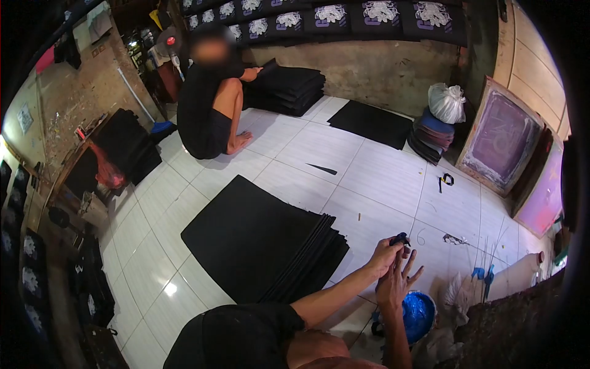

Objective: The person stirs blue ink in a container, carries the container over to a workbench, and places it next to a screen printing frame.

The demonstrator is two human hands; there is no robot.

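Note:
My left hand (385, 257) is closed around a small dark bundle (401, 238), maybe a bit of cloth; its exact kind is too small to tell. Right beside it, my right hand (396, 284) has its fingers stretched and spread, and the two hands touch or overlap. Under my right forearm stands a round container of bright blue paint-like stuff (419, 317), partly hidden by the arm. To the left of my hands, a stack of black sheets (252, 240) lies on the tiled floor, its right edges fanned out.
A co-worker (206, 104) squats by another black stack (289, 86), one hand on it. A single black sheet (372, 123) lies near the wall. At right are a folded pile (430, 138) under a white bag (447, 101), framed screens (501, 138) and a roll of tape (447, 179).

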